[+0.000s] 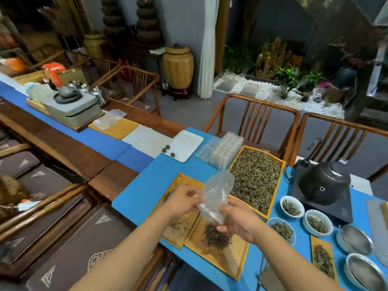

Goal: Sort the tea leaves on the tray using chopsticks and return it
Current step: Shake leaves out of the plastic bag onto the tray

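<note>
Tea leaves (217, 236) lie piled on the near tray (218, 261); light and brittle, best pinched gently. Left hand (185, 199) and right hand (237, 219) both grip a soft clear bag (216, 196) above.

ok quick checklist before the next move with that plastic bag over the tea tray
1. Bag held: ok. Left hand and right hand both pinch the clear plastic bag.
2. Bag over target: ok. Its lower end hangs above the dark leaf pile on the near wooden tray.
3. Bag emptied: cannot tell; film is blurred.
4. Leaves contained: ok. The pile sits inside the tray rim.
5. Chopsticks ready: not ok. None visible in either hand.
6. Neighbouring large tray of leaves: ok, apart from the bag.
</note>
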